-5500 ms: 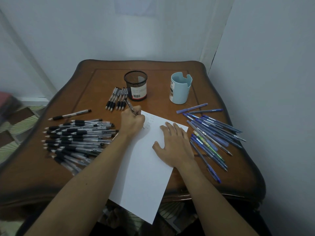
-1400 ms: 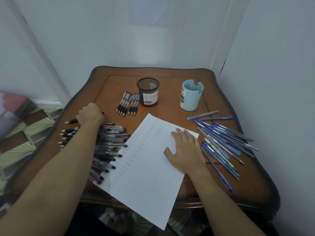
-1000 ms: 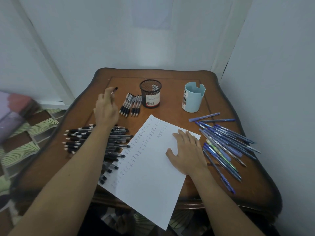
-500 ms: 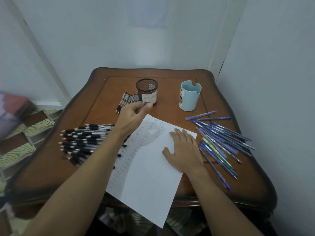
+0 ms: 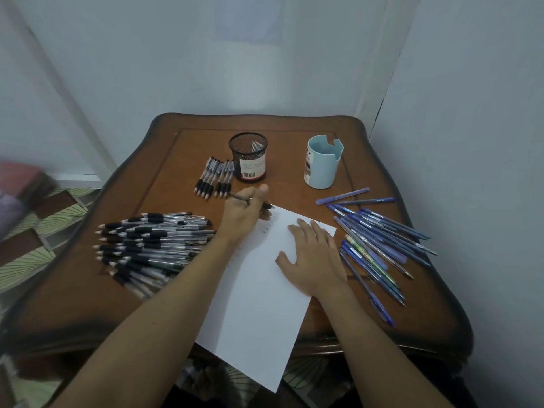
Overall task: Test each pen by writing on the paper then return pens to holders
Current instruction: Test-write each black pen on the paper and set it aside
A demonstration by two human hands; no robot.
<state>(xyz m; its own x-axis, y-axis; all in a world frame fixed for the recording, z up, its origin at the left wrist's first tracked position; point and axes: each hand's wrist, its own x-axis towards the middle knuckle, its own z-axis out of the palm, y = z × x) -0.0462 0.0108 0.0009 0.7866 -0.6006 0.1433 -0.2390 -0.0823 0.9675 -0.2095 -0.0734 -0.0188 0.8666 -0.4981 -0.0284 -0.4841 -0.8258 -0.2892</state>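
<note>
Testing step in hand. Left hand [image 5: 245, 214] grips a black pen [image 5: 239, 197], its tip over the top corner of the paper [image 5: 259, 304]. Right hand [image 5: 313, 260], fingers flat and spread, pins the sheet. Next move: press the tip down, scribble, then put the pen in the mesh holder [image 5: 248, 156].

Wall ahead: pale blue-white wall [image 5: 235, 54] faces me, with a softer, brighter patch just above the counter's far edge.
Right wall: my right wall [image 5: 477, 142] has the same pale tone and meets the other at a white corner trim [image 5: 372, 69].
Counter: brown wooden counter [image 5: 164, 178], with a wavy dark rim and a recessed top panel.
Floor: to my left, the floor [image 5: 26, 260] shows green fan-patterned and brown tiles.
Far left: a reddish shape [image 5: 20, 178], too blurred to tell.
Light: dim.
</note>
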